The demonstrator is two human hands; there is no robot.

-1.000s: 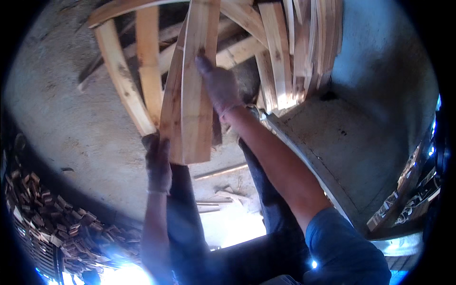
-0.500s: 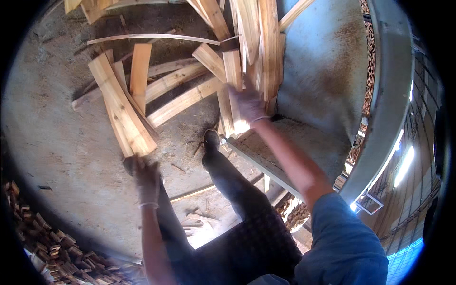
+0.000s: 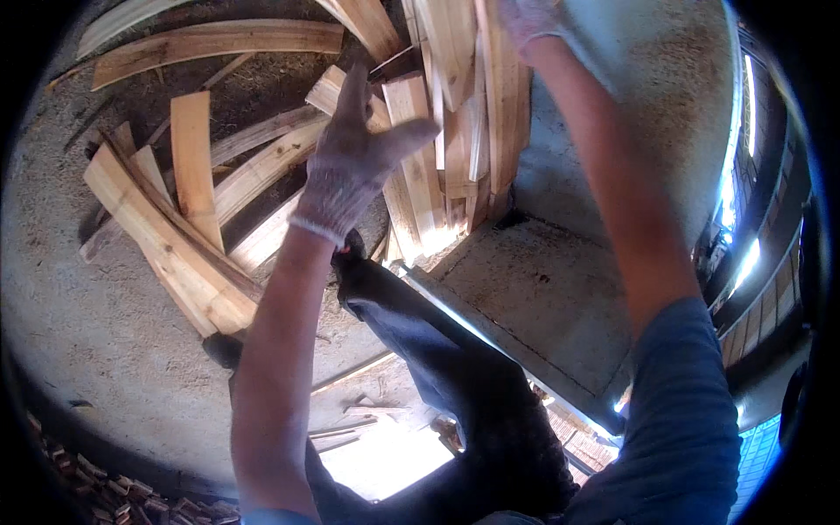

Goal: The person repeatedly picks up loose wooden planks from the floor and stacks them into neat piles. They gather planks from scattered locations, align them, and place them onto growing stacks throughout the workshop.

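Observation:
My left hand (image 3: 346, 162) wears a light knitted glove. Its thumb stretches out to the right and its fingers point forward, with nothing seen between them. Below and just past it are short wooden boards (image 3: 407, 105), one leaning beside an upright bundle of long boards (image 3: 503, 114). My right hand (image 3: 529, 19), also gloved, reaches to the top edge of the view by the far end of that bundle. Its fingers are smeared and partly cut off, so any grip on a board is hidden.
Crossed loose boards (image 3: 166, 236) lie on the dusty concrete floor (image 3: 87, 350) at left. A curved plank (image 3: 219, 39) rests farther away. A grey metal ledge (image 3: 542, 289) stands at right, near my legs. Stacked wood pieces (image 3: 114, 499) fill the lower left.
My left hand has moved up and right, away from the end of the crossed boards. My right hand has gone farther forward and right along the bundle. The view has shifted.

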